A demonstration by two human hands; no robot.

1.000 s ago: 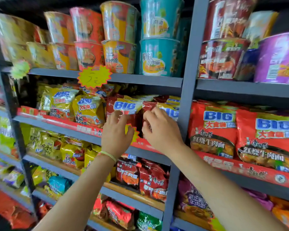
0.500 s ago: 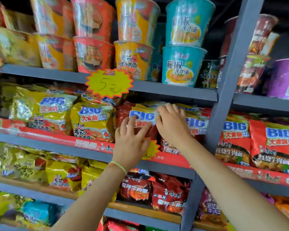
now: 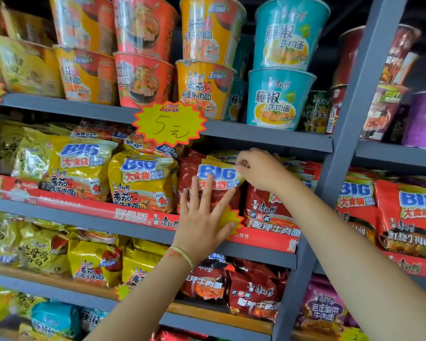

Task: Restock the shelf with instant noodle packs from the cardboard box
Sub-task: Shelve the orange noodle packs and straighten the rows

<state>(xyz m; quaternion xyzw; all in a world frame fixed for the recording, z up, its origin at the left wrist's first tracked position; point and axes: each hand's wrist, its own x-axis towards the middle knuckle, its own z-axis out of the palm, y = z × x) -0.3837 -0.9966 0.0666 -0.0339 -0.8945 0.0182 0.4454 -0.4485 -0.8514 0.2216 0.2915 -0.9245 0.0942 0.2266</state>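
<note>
A dark red instant noodle pack (image 3: 214, 172) with a blue "BIG" label stands on the middle shelf (image 3: 143, 219), between yellow packs (image 3: 142, 180) on its left and more red packs (image 3: 268, 207) on its right. My left hand (image 3: 207, 222) presses flat against the pack's front, fingers straight and spread. My right hand (image 3: 261, 169) pinches the pack's top right corner, just under the upper shelf. The cardboard box is out of view.
Noodle cups (image 3: 279, 98) stand stacked on the upper shelf, with a yellow star price tag (image 3: 169, 124) hanging from its edge. A grey upright post (image 3: 349, 134) splits the shelving on the right. Lower shelves hold more yellow and red packs (image 3: 253, 291).
The view has moved closer to the shelf. My right hand has risen to the pack's top corner, and my left hand has slid up to lie flat on its front.
</note>
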